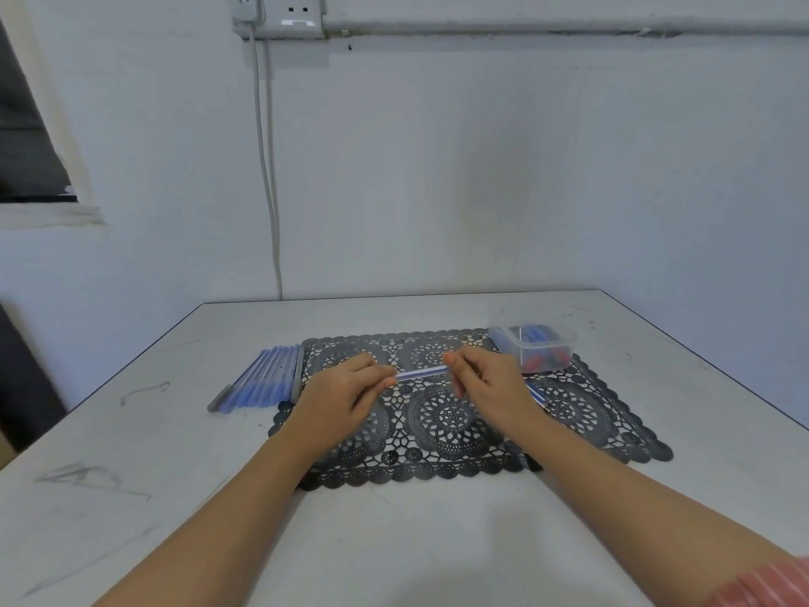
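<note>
A clear pen barrel with a blue core point(421, 373) hangs a little above a black lace placemat point(442, 420). My left hand point(346, 392) pinches its left end with the fingertips. My right hand point(490, 381) grips its right end. A row of several assembled blue pens point(262, 378) lies to the left of the mat on the white table point(394, 532). A clear plastic tub point(534, 346) with blue and red pen parts stands on the mat's far right corner. More loose pen parts point(539, 397) lie on the mat, partly hidden behind my right wrist.
The table meets a white wall at the back. A grey cable point(269, 177) runs down the wall from a socket point(280, 15) behind the table's far left corner. A dark window opening point(26, 138) is on the left.
</note>
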`<state>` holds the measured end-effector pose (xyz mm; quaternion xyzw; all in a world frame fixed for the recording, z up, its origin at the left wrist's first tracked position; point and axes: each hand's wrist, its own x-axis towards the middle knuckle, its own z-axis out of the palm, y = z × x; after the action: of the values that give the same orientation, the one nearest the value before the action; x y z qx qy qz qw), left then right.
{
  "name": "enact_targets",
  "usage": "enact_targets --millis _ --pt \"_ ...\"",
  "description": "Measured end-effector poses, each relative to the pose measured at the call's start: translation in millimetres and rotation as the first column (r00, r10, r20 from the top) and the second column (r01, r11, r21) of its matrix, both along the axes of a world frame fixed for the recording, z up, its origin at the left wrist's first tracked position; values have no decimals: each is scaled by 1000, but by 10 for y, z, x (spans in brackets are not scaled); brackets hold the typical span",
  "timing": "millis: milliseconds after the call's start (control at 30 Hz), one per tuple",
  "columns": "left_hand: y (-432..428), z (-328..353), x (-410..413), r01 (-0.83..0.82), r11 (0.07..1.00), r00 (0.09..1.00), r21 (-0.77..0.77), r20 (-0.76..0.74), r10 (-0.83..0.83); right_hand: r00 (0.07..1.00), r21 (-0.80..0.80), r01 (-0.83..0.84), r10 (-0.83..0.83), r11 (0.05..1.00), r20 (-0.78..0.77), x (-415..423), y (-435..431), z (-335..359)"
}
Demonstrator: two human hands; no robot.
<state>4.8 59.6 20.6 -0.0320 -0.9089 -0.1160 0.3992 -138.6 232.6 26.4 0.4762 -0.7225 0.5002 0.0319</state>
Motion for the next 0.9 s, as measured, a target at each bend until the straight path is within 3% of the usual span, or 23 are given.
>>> enact_targets --millis 433,567,733,900 --pt "-9 -3 13 8 1000 999 23 -38 -7 996 8 -84 84 996 -18 -23 12 -16" --pt "12 15 12 -10 1000 1000 -10 -19 10 993 19 -50 51 999 -102 -6 9 3" --pt "18 11 5 -16 1000 1000 -9 -13 16 997 11 -69 69 998 -22 -2 27 9" --pt "-23 -10 -5 -6 1000 999 10 -43 6 995 33 -74 77 997 -69 -13 25 3"
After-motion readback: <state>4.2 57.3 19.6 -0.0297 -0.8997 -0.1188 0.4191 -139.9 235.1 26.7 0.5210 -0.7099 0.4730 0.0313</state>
